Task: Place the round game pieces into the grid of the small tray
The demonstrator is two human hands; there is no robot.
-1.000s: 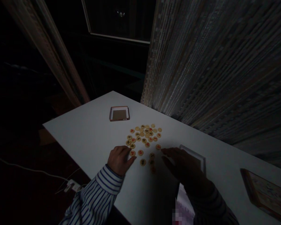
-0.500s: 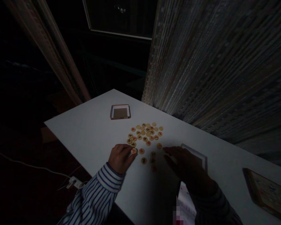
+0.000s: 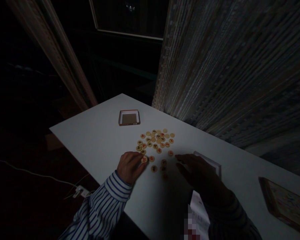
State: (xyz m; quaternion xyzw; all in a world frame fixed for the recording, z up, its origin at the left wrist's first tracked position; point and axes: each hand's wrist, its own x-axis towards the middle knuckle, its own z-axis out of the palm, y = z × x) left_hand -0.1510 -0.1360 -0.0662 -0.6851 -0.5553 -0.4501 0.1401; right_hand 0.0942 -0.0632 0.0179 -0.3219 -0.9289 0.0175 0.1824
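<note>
Round wooden Chinese chess pieces (image 3: 155, 146) with red or black characters lie in a loose cluster on the white table (image 3: 97, 146); some show blank faces. At the cluster's near left, my left hand (image 3: 129, 166) pinches a red-marked chess piece (image 3: 144, 159) between thumb and fingers. Beside it lies another red piece (image 3: 152, 159). My right hand (image 3: 200, 171), in dark shadow, hovers with thumb and fingers apart and nothing visible in it. Its fingertips are close to a red piece (image 3: 170, 153). Several pieces (image 3: 163, 162) between the hands are dimmed by shadow.
A shallow open box (image 3: 129, 119) stands toward the table's far end. A pale tray (image 3: 219, 168) is partly hidden behind my right hand. A printed box or lid (image 3: 287, 205) lies at right, a lit screen (image 3: 199, 210) below my right forearm. String curtains (image 3: 202, 66) hang along the far edge.
The view has shifted slightly. My left hand keeps its pinch on the red chess piece, and my right hand stays almost where it was. The other pieces look unmoved.
</note>
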